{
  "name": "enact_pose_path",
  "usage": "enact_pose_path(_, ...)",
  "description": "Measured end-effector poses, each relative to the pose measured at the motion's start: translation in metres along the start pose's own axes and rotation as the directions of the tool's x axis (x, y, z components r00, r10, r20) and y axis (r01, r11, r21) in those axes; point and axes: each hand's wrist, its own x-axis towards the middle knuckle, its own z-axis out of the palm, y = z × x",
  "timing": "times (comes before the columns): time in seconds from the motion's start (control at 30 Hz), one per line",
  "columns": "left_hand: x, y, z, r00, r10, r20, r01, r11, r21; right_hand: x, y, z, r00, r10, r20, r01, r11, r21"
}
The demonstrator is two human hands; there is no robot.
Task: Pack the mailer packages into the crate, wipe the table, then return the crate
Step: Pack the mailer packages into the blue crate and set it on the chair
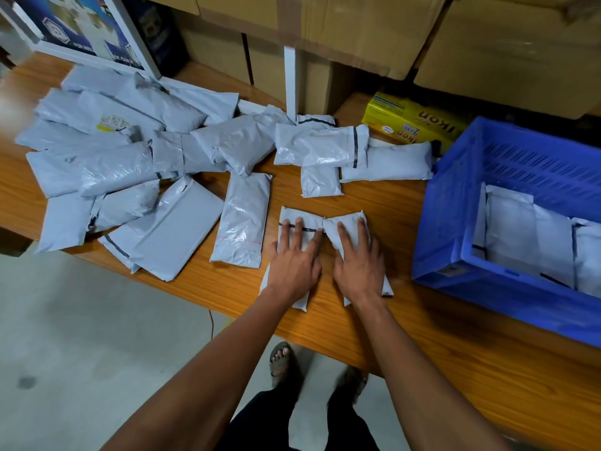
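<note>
Several grey mailer packages (pixel 130 170) lie in a loose pile over the left and back of the wooden table (pixel 406 323). Two small mailers sit side by side near the front edge. My left hand (pixel 294 258) lies flat, fingers straight, on the left small mailer (pixel 294 216). My right hand (pixel 357 262) lies flat on the right small mailer (pixel 348 221). A blue plastic crate (pixel 455 229) stands at the table's right end, with a few mailers (pixel 533 236) standing inside it.
A yellow box (pixel 413 123) lies at the back beside the crate. Cardboard boxes (pixel 357 30) fill the shelf behind the table, around a white post (pixel 291 79). A framed blue poster (pixel 81 27) leans at the back left. The grey floor and my feet show below.
</note>
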Motion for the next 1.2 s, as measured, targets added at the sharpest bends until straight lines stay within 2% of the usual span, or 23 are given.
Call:
enact_pose_path(0.27, -0.054, 0.015, -0.016, 0.997, 0.037, 0.066, -0.038, 0.999, 0.014, -0.047, 0.002, -0.028, 1.000, 0.012, 0.011, -0.012, 1.000, -0.021)
enact_pose_path(0.47, -0.028, 0.042, -0.092, 0.994, 0.056, -0.092, -0.054, 0.998, 0.023, -0.023, 0.000, -0.108, 0.991, 0.015, -0.135, -0.011, 1.000, 0.029)
enact_pose_path(0.67, 0.009, 0.103, -0.177, 0.938, 0.130, -0.322, -0.142, 0.990, -0.013, -0.001, 0.028, -0.200, 0.932, 0.091, -0.352, -0.077, 0.996, 0.053)
enact_pose_path(0.8, 0.025, 0.169, -0.201, 0.927, 0.172, -0.334, -0.204, 0.977, -0.065, -0.005, 0.085, -0.237, 0.897, 0.176, -0.405, -0.161, 0.984, 0.069)
enact_pose_path(1.03, 0.032, 0.317, -0.181, 0.924, 0.279, -0.261, -0.312, 0.945, -0.096, -0.029, 0.239, -0.244, 0.885, 0.322, -0.336, -0.304, 0.947, 0.107)
enact_pose_path(1.2, 0.056, 0.427, -0.137, 0.944, 0.313, -0.104, -0.325, 0.937, -0.127, -0.031, 0.358, -0.233, 0.877, 0.410, -0.251, -0.401, 0.912, 0.087)
